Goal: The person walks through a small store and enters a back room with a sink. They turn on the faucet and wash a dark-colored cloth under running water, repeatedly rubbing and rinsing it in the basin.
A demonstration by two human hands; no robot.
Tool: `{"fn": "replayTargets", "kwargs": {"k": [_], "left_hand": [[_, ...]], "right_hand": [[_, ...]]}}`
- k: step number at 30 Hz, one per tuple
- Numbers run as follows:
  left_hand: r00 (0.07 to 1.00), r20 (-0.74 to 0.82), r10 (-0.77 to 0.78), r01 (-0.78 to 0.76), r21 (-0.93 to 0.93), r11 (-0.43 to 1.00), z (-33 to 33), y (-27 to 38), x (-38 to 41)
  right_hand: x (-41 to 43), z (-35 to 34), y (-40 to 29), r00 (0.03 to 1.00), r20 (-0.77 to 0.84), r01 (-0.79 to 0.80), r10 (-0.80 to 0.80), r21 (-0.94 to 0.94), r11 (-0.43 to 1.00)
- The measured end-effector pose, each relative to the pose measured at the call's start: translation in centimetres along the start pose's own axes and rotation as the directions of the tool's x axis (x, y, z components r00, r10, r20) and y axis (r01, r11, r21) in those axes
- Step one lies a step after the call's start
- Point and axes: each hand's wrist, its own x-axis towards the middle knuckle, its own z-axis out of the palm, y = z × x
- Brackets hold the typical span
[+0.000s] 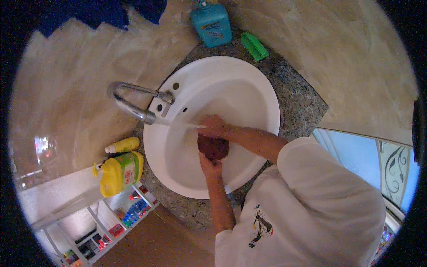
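Observation:
A dark reddish-brown round object [213, 147], perhaps a bowl, is held over the basin of a white oval sink [156, 167]. My left hand [210, 164] grips its near side from below. At its far edge, my right hand [213, 126] overlaps the object; its fingers are blurred, so its grip cannot be made out. A thin stream of water [186, 125] runs from the curved chrome faucet [133, 111] onto my right hand. Part of the object is hidden behind that hand.
A teal bottle [213, 26] and a green plastic brush or holder [254, 46] stand on the speckled stone counter [297, 100] behind the sink. On the left are a yellow pump jug [115, 173] and a smaller yellow bottle [125, 145]. White shelves [110, 213] stand lower left.

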Motion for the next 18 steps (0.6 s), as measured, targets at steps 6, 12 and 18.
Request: {"fn": "replayTargets", "kwargs": {"k": [6,12,18], "left_hand": [[0.969,-0.111,-0.221,0.219,-0.029,0.975,-3.0,3.1,-1.0],[0.868,0.169,-0.468,0.492,-0.428,0.758,-5.4,2.7,3.0],[0.929,0.238,-0.284,0.365,-0.453,0.813,1.2,5.7,-1.9]], "right_hand": [[-1.3,1.8,9.9,0.91,-0.239,-0.312,0.339,0.144,0.939],[-4.6,-0.5,-5.8,0.992,0.033,0.089,-0.121,0.492,0.866],[-6.5,1.6,-10.0,0.951,-0.039,0.297,-0.308,0.399,0.868]]}}
